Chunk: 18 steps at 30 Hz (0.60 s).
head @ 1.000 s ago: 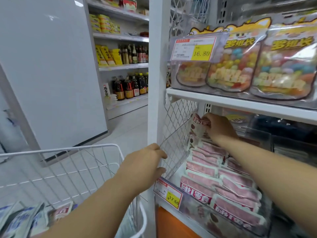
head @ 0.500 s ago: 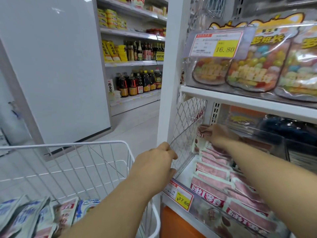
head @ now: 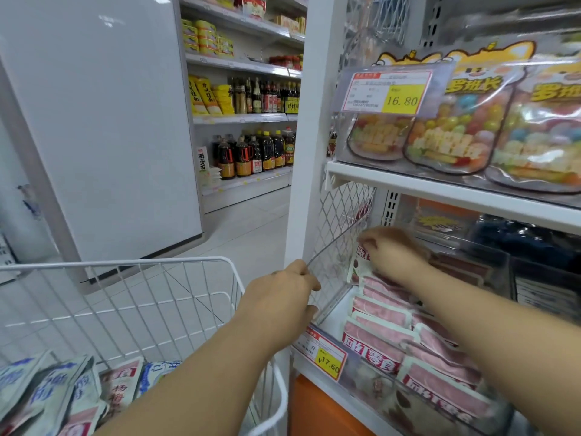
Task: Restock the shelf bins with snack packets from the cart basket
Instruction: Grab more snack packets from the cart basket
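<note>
Down at the lower shelf, beside the white post (head: 309,152), a person works both arms into a clear bin (head: 374,385). The left hand (head: 279,297) has its grip clamped on the front edge of the bin's see-through side wall, thumb on top and fingers wrapped round below. The right hand (head: 393,256) reaches to the back of the same bin, where its grip is closed over the top edge of an upright packet (head: 358,267) that stands against the side wall. The hand is a little blurred, so the exact lie of the fingers is hard to read.

Pink packets (head: 380,313) fill the bin in two overlapping rows that run from the front wall back to the right hand. A yellow price tag (head: 325,354) marked 17.60 sits on the bin's front left corner.

To the left, just beside the shelf unit, stands the white wire cart basket (head: 125,262). Loose packets (head: 63,391) in blue, white and pink lie heaped in its near end, under the left forearm.

On the upper shelf (head: 440,190), candy bags (head: 452,133) stand in a row behind a 16.80 tag.
</note>
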{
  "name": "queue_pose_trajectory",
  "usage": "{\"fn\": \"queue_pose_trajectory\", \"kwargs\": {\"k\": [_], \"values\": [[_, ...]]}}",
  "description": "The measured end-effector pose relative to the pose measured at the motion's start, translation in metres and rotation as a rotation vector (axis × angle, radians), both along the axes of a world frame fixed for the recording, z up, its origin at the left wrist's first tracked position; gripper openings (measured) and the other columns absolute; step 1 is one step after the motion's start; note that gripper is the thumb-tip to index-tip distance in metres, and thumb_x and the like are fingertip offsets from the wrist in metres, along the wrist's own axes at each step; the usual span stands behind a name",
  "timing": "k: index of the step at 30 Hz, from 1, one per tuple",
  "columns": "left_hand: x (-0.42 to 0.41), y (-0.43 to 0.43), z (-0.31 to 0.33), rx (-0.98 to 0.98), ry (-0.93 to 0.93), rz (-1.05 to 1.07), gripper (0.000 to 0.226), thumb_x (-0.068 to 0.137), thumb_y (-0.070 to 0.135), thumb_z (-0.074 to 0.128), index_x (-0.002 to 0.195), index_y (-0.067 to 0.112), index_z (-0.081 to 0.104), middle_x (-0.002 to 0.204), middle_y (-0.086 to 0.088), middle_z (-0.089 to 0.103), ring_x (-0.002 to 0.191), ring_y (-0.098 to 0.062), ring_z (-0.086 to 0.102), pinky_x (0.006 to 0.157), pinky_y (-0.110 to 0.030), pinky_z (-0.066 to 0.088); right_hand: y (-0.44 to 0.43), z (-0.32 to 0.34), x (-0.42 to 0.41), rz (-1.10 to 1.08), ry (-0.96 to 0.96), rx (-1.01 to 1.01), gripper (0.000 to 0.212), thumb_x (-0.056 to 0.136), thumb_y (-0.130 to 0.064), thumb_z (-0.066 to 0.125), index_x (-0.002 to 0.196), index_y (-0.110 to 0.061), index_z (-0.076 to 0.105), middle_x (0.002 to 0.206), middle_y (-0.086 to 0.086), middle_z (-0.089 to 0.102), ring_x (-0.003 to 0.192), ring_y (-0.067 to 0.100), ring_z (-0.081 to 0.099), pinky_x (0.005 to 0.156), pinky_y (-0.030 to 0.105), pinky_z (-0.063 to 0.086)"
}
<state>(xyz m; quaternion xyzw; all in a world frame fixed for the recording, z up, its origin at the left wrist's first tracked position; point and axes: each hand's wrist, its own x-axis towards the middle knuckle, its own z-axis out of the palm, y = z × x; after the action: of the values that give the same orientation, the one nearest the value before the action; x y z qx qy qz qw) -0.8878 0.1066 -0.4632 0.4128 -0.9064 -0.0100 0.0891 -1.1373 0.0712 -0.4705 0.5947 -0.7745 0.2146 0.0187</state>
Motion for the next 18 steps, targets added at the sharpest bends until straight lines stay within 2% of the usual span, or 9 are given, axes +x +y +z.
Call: {"fn": "queue_pose_trajectory", "kwargs": {"k": [2, 6, 8, 10, 13, 16, 18], "values": [[0.002, 0.003, 0.005, 0.009, -0.018, -0.003, 0.041, 0.099, 0.037, 0.053, 0.140, 0.031, 0.049, 0.140, 0.010, 0.043, 0.117, -0.021, 0.057, 0.088, -0.034, 0.047, 0.019, 0.009, 0.019, 0.103, -0.029, -0.026, 0.027, 0.096, -0.018, 0.052, 0.115, -0.024, 0.071, 0.123, -0.002, 0.069, 0.108, 0.018, 0.065, 0.098, 0.035, 0.051], [0.022, 0.014, 0.024, 0.036, 0.055, 0.037, 0.039, 0.097, 0.037, 0.055, 0.136, 0.035, 0.052, 0.137, 0.011, 0.049, 0.124, -0.017, 0.053, 0.097, -0.037, 0.047, 0.062, 0.024, 0.064, 0.252, -0.039, -0.082, 0.022, 0.091, -0.023, 0.061, 0.107, -0.029, 0.074, 0.108, -0.011, 0.072, 0.099, 0.012, 0.065, 0.088, 0.036, 0.053], [0.047, 0.024, 0.031, 0.059, 0.085, 0.072, 0.037, 0.096, 0.040, 0.056, 0.133, 0.037, 0.053, 0.133, 0.014, 0.053, 0.121, -0.013, 0.054, 0.097, -0.038, 0.048, 0.086, 0.032, 0.088, 0.327, -0.050, -0.073, 0.019, 0.090, -0.023, 0.062, 0.104, -0.030, 0.074, 0.100, -0.014, 0.072, 0.089, 0.006, 0.064, 0.082, 0.031, 0.053], [0.081, 0.037, 0.036, 0.081, 0.094, 0.131, 0.036, 0.095, 0.044, 0.057, 0.130, 0.040, 0.054, 0.129, 0.018, 0.056, 0.117, -0.008, 0.055, 0.096, -0.037, 0.049, 0.106, 0.040, 0.112, 0.409, -0.073, -0.049, 0.018, 0.091, -0.023, 0.063, 0.104, -0.028, 0.074, 0.098, -0.014, 0.073, 0.086, 0.004, 0.064, 0.080, 0.028, 0.051], [0.143, 0.062, 0.041, 0.103, 0.085, 0.243, 0.035, 0.094, 0.047, 0.057, 0.128, 0.042, 0.054, 0.125, 0.022, 0.057, 0.112, -0.004, 0.058, 0.094, -0.036, 0.050, 0.129, 0.049, 0.152, 0.559, -0.163, -0.011, 0.015, 0.093, -0.025, 0.065, 0.105, -0.028, 0.074, 0.096, -0.014, 0.072, 0.084, 0.001, 0.064, 0.074, 0.015, 0.047], [0.206, 0.092, 0.047, 0.118, 0.023, 0.375, 0.035, 0.094, 0.048, 0.058, 0.128, 0.043, 0.053, 0.124, 0.024, 0.057, 0.107, -0.001, 0.059, 0.093, -0.032, 0.051, 0.138, 0.053, 0.193, 0.733, -0.200, 0.063, 0.016, 0.093, -0.027, 0.065, 0.106, -0.028, 0.073, 0.096, -0.013, 0.072, 0.084, 0.001, 0.064, 0.073, 0.013, 0.045], [0.242, 0.109, 0.052, 0.143, 0.006, 0.461, 0.035, 0.093, 0.047, 0.059, 0.127, 0.042, 0.054, 0.122, 0.023, 0.059, 0.104, -0.001, 0.060, 0.092, -0.032, 0.051, 0.137, 0.049, 0.220, 0.840, -0.163, 0.180, 0.018, 0.093, -0.028, 0.065, 0.110, -0.027, 0.072, 0.096, -0.013, 0.071, 0.084, 0.001, 0.063, 0.071, 0.010, 0.044]]}}
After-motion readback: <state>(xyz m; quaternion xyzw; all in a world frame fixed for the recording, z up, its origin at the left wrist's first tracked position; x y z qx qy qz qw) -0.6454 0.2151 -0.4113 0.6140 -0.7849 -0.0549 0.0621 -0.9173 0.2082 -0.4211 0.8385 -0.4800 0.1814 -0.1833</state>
